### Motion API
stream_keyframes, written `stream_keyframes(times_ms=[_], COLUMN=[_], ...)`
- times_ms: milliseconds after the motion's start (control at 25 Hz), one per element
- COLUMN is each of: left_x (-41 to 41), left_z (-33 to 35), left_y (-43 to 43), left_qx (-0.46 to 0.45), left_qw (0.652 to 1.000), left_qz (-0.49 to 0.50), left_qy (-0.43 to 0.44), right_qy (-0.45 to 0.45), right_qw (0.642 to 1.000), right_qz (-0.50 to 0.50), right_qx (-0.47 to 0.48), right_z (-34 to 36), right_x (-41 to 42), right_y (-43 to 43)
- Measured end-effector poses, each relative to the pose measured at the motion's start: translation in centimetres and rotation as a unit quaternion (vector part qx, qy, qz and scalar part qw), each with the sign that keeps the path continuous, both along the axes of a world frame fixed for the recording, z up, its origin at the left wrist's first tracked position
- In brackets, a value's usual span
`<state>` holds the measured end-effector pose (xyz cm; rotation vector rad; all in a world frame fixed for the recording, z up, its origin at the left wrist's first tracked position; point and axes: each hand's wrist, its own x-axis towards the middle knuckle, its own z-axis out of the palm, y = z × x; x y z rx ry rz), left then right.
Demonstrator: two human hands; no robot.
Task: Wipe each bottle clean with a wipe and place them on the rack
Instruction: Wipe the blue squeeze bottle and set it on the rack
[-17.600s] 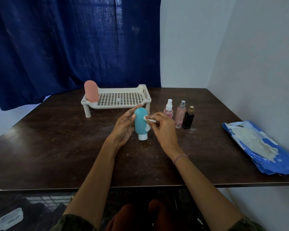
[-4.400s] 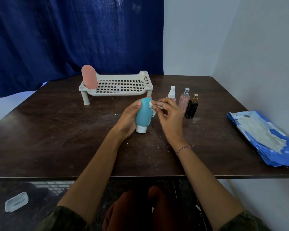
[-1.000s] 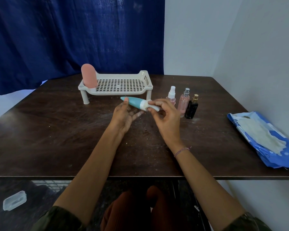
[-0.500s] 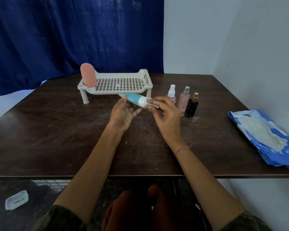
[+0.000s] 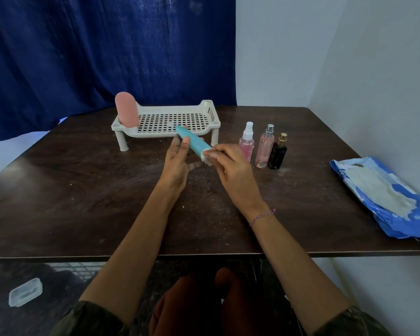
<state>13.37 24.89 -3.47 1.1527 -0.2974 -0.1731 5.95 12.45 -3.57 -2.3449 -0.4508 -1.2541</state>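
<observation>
Teal bottle (image 5: 192, 143): mid-wipe, tilted in air over centre of table (image 5: 83, 190), cap end toward 4 o'clock, not yet racked. Gripped along body by left hand (image 5: 176, 163), thumb on top. Wipe (image 5: 207, 157) pinched round cap end by right hand (image 5: 230, 166). Rack (image 5: 155, 135) just beyond at 11 o'clock; pink bottle (image 5: 126, 109) upright in its 9 o'clock corner, so judged one done. Three small spray bottles (image 5: 264, 146) at 3 o'clock, standing on table, apparently unwiped. Wipe pack (image 5: 386, 197) well apart toward 4 o'clock.

One view: wide-angle head cam on me, facing forward and down. Close over the dark brown wooden table (image 5: 70, 190), near edge low in frame; deep blue fabric curtain (image 5: 83, 57) behind.
</observation>
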Motion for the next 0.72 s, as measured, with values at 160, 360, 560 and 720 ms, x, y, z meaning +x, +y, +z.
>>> stream_keyframes(times_ms=[160,360,560,720], left_x=[-0.41,-0.20,-0.57,-0.52], left_z=[-0.22,-0.34,-0.63,-0.64], left_y=[-0.20,0.01,-0.43,-0.29], left_qx=[0.059,0.072,0.140,0.140], left_qw=[0.996,0.994,0.982,0.982], left_qz=[-0.031,-0.036,-0.071,-0.075], left_qy=[-0.059,-0.069,-0.108,-0.104], right_qy=[0.023,0.009,-0.015,-0.020], right_qw=[0.993,0.996,0.998,0.998], right_qz=[-0.028,0.038,0.013,0.010], right_qx=[0.111,0.075,0.051,0.056], right_z=[-0.01,-0.27,-0.48,-0.46], right_x=[0.16,0.19,0.29,0.52], right_y=[-0.86,-0.24,-0.47,-0.49])
